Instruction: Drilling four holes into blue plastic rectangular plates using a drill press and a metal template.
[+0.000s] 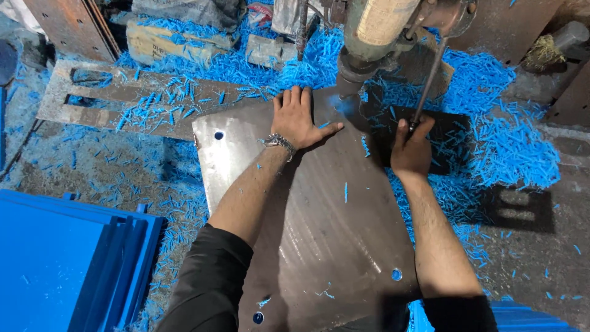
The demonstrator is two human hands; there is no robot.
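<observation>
Under the drill head (381, 31), the left hand (299, 120) is pressing flat, fingers spread, on the steel plate (307, 215); the right hand (410, 150) is gripping the feed lever (428, 83). The plate could spin if the drill grabs, catching that nearby thumb.

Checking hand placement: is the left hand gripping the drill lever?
No: the left hand lies flat on the metal plate, while the right hand holds the lever.
</observation>
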